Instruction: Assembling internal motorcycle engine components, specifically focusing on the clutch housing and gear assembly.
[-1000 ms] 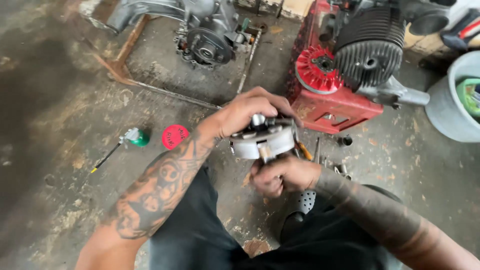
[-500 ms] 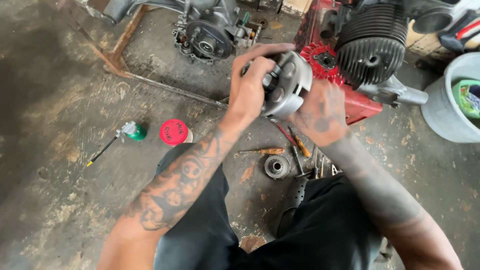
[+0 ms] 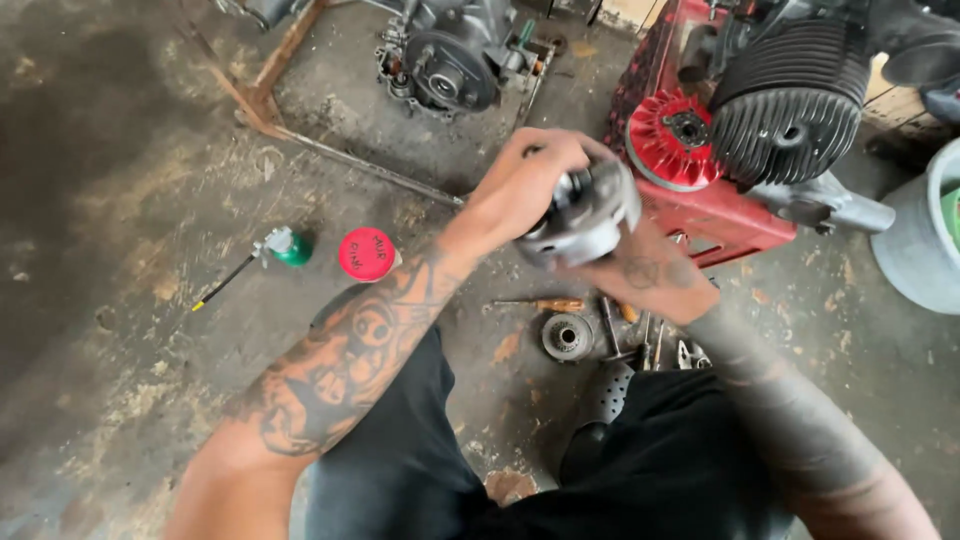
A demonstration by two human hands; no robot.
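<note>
Both of my hands grip a round grey metal engine part (image 3: pixel 590 215), held up in front of me above a stained concrete floor. My left hand (image 3: pixel 525 185) wraps over its top and left side. From below and to the right, my right hand (image 3: pixel 655 280) supports it. The part is blurred, so its details are unclear. It hangs just left of a red engine housing with a red finned wheel (image 3: pixel 668 140) and a dark ribbed cylinder (image 3: pixel 790 115).
On the floor below my hands lie a small round metal hub (image 3: pixel 567 336), a wooden-handled screwdriver (image 3: pixel 545 305) and several loose tools (image 3: pixel 640 340). A red cap (image 3: pixel 366 253) and a green-tipped tool (image 3: pixel 280 247) lie left. Another engine (image 3: pixel 450 65) sits behind; a grey bucket (image 3: pixel 920 240) stands right.
Over the last second my hands have lifted the metal part from near my lap up toward the red engine. The round hub and screwdriver on the floor have come into sight.
</note>
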